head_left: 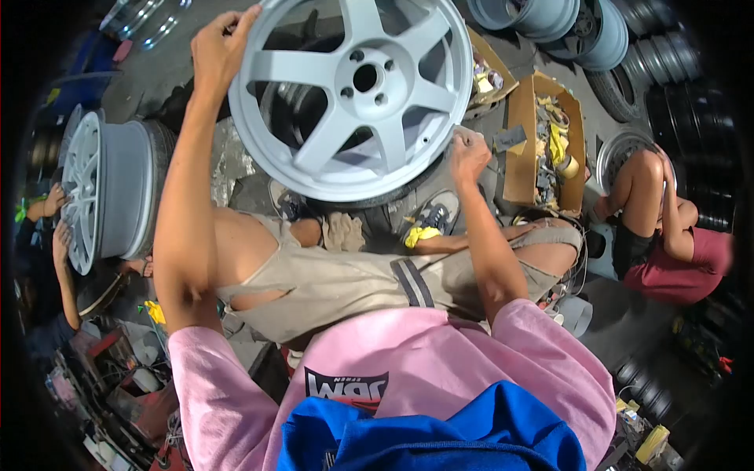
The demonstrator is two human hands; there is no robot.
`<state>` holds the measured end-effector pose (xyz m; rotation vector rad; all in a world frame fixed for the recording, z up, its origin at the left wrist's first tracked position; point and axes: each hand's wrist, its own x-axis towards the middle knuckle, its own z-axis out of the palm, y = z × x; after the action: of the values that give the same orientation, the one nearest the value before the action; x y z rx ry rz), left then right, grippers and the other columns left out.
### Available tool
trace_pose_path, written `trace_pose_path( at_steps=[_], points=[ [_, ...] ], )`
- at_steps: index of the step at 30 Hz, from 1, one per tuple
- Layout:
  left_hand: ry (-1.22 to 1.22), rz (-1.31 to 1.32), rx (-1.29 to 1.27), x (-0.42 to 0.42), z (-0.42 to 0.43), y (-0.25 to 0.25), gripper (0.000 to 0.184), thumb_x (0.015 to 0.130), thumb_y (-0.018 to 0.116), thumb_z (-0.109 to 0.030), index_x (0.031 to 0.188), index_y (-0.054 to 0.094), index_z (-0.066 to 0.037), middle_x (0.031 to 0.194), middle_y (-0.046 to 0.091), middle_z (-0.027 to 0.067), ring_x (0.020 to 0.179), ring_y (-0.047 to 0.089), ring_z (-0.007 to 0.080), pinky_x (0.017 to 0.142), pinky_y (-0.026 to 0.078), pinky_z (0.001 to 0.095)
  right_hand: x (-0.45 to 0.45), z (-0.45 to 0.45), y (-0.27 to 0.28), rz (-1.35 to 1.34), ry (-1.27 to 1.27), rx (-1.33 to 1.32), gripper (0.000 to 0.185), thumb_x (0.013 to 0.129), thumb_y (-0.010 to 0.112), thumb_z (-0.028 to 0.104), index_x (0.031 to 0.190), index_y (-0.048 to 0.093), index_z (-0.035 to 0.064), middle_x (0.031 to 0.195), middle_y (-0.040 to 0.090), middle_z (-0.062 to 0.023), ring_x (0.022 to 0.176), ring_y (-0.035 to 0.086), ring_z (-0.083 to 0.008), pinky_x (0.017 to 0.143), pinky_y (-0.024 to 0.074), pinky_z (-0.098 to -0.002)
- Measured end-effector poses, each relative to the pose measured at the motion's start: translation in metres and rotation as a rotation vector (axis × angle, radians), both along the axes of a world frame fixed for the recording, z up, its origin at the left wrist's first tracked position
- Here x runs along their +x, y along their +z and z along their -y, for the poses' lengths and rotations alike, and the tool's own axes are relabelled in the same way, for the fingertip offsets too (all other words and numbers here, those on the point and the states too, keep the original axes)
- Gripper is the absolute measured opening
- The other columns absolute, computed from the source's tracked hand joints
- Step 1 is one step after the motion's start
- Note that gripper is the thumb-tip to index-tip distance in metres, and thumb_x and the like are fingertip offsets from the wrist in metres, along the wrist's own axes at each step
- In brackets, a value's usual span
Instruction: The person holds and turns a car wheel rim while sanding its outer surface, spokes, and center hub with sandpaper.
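Observation:
A large pale grey spoked wheel rim (397, 98) stands tilted in front of me, above a dark tyre. My left hand (222, 47) is at the rim's upper left edge, its fingers bent around the lip. On the lower right edge of the rim rests my right hand (471, 153), its fingers curled in and closed; whether they pinch the lip or something small is hidden.
A cardboard box (518, 165) of tape and scraps stands right of the rim. At the left, a co-worker's hands touch another grey wheel (122, 188). Another person in a red shirt (675, 267) sits at the right by a wheel. Stacked rims (581, 31) fill the upper right.

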<state>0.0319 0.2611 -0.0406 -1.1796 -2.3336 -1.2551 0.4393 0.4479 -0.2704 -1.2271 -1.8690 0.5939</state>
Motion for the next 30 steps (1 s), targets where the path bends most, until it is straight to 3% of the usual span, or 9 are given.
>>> trace_pose_path(
  at_steps=[1,2,3,8,11,13,21,27,30],
  points=[
    [-0.004,0.013,0.019,0.01,-0.001,0.004,0.04,0.095,0.074,-0.043,0.096,0.077,-0.003,0.068,0.066,0.0127,0.061,0.06,0.0231,0.065,0.05,0.0393,-0.006,-0.018,0.004,-0.011,0.005,0.014,0.015,0.083,0.071,0.011,0.094,0.08,0.0062,0.087,0.071,-0.0181,0.082,0.07,-0.0384,0.077,0.0545,-0.0452],
    [0.001,0.083,-0.008,0.012,0.0,0.007,0.049,0.094,0.077,-0.048,0.096,0.076,0.001,0.067,0.059,0.0021,0.067,0.05,0.0094,0.063,0.044,0.0285,-0.013,-0.037,0.01,0.003,0.005,0.084,0.016,0.083,0.07,0.01,0.094,0.081,0.006,0.087,0.072,-0.0188,0.083,0.07,-0.0392,0.077,0.0545,-0.0461],
    [-0.018,0.026,0.036,0.013,-0.002,0.006,0.047,0.094,0.077,-0.047,0.093,0.077,0.0,0.065,0.062,0.0062,0.061,0.053,0.0123,0.061,0.046,0.0324,-0.021,-0.055,0.015,0.016,0.005,0.154,0.016,0.083,0.07,0.01,0.094,0.081,0.0059,0.087,0.072,-0.0195,0.083,0.07,-0.04,0.077,0.0544,-0.047],
    [-0.057,0.126,0.022,0.032,0.001,0.02,0.04,0.094,0.079,-0.037,0.089,0.075,0.002,0.063,0.058,0.0031,0.062,0.047,0.0096,0.059,0.042,0.0289,-0.104,-0.13,0.088,-0.025,0.066,0.355,0.016,0.085,0.07,0.013,0.094,0.081,0.0052,0.083,0.071,-0.0195,0.078,0.069,-0.0403,0.076,0.0534,-0.0484],
    [-0.091,0.138,0.028,0.037,0.002,0.023,0.039,0.094,0.079,-0.035,0.088,0.075,0.003,0.063,0.057,0.0038,0.061,0.047,0.0098,0.058,0.041,0.0288,-0.153,-0.128,0.147,-0.19,0.085,0.415,0.014,0.086,0.072,0.011,0.096,0.08,0.0059,0.086,0.071,-0.0174,0.08,0.068,-0.0379,0.076,0.0527,-0.047],
    [-0.128,0.123,0.031,0.038,0.003,0.025,0.036,0.096,0.079,-0.033,0.088,0.075,0.002,0.065,0.054,-0.0039,0.064,0.045,0.0052,0.056,0.036,0.025,-0.165,-0.122,0.154,-0.171,0.125,0.485,0.015,0.086,0.073,0.009,0.098,0.08,0.0063,0.088,0.072,-0.0163,0.083,0.069,-0.0372,0.078,0.0525,-0.0467],
    [-0.179,0.154,0.023,0.043,0.008,0.028,0.038,0.096,0.078,-0.033,0.085,0.072,0.003,0.063,0.052,-0.0028,0.063,0.043,0.0057,0.056,0.036,0.0264,-0.208,-0.102,0.177,-0.188,0.168,0.614,0.015,0.084,0.073,0.006,0.098,0.079,0.0068,0.092,0.071,-0.0117,0.091,0.066,-0.0354,0.081,0.0515,-0.0449],
    [-0.134,0.109,-0.013,0.039,0.006,0.028,0.037,0.098,0.076,-0.033,0.086,0.073,0.002,0.065,0.055,-0.003,0.065,0.045,0.0056,0.059,0.039,0.0269,-0.248,-0.022,0.225,-0.131,0.605,0.812,0.029,0.072,0.071,0.0,0.1,0.076,0.0063,0.101,0.07,-0.0084,0.095,0.064,-0.0322,0.087,0.0555,-0.0438],
    [-0.162,0.17,-0.009,0.027,0.007,0.02,0.037,0.099,0.074,-0.034,0.09,0.075,0.002,0.068,0.06,-0.003,0.069,0.049,0.0049,0.062,0.043,0.0268,-0.25,0.026,0.228,-0.129,0.871,0.905,0.028,0.073,0.071,0.0,0.1,0.076,0.0054,0.105,0.069,-0.0066,0.102,0.066,-0.0283,0.088,0.0582,-0.0392]
  ],
)
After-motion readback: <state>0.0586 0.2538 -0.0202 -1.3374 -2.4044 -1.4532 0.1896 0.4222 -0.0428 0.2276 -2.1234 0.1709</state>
